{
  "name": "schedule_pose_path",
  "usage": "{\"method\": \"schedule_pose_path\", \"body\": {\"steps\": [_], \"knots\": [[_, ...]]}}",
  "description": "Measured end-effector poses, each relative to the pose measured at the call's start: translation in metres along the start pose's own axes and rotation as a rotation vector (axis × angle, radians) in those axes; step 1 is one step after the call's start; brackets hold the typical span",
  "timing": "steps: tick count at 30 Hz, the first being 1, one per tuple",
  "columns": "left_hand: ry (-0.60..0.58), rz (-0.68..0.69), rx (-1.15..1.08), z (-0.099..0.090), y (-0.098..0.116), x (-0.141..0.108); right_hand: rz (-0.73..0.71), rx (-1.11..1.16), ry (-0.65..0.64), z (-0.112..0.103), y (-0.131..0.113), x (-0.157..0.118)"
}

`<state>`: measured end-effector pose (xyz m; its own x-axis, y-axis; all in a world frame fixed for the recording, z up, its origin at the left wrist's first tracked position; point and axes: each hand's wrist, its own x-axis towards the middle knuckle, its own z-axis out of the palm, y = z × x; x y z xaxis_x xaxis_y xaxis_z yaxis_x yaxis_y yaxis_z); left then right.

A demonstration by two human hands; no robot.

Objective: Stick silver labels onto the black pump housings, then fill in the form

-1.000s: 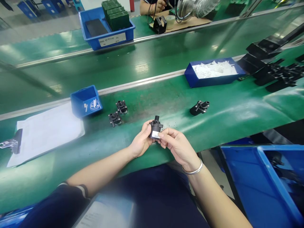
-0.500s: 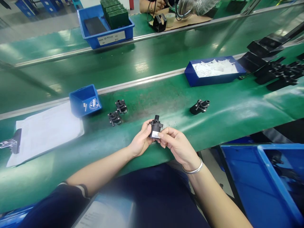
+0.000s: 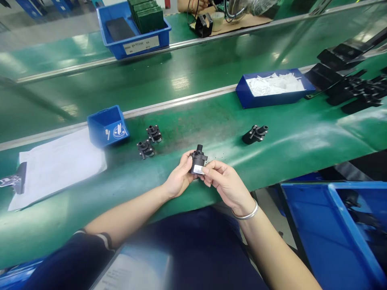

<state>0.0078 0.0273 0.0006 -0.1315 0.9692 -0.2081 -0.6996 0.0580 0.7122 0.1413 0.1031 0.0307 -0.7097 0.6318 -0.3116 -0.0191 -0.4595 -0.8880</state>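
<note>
My left hand (image 3: pixel 180 177) is closed around a small black pump (image 3: pixel 198 156), keeping it upright with its spout on top. A white label (image 3: pixel 198 169) lies against the lower side of the pump. My right hand (image 3: pixel 225 181) pinches the label's right end between thumb and forefinger; its other fingers curl below. Whether that end is stuck down is hidden by the thumb. Two similar black pumps (image 3: pixel 150 141) stand on the green bench to the left, and another black pump (image 3: pixel 255 134) lies tilted to the right.
A blue bin of white strips (image 3: pixel 248 102) sits at back right, beside several black pumps (image 3: pixel 359 90). On the left are a small blue bin (image 3: pixel 105 137) and a clipboard with paper (image 3: pixel 60 169). A blue crate (image 3: pixel 311 217) stands low right. Across the bench, a person's hand (image 3: pixel 202 5) shows.
Both hands stay at the pump with almost the same grip. The view has shifted very slightly; the objects on the bench have not moved.
</note>
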Motion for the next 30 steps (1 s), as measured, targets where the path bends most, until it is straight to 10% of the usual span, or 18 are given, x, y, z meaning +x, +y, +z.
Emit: {"method": "schedule_pose_path", "body": {"steps": [30], "knots": [[0.0,-0.01,0.026,0.0013,0.0011,-0.001,0.014,-0.054,0.053,0.004,-0.0013,0.0004]]}}
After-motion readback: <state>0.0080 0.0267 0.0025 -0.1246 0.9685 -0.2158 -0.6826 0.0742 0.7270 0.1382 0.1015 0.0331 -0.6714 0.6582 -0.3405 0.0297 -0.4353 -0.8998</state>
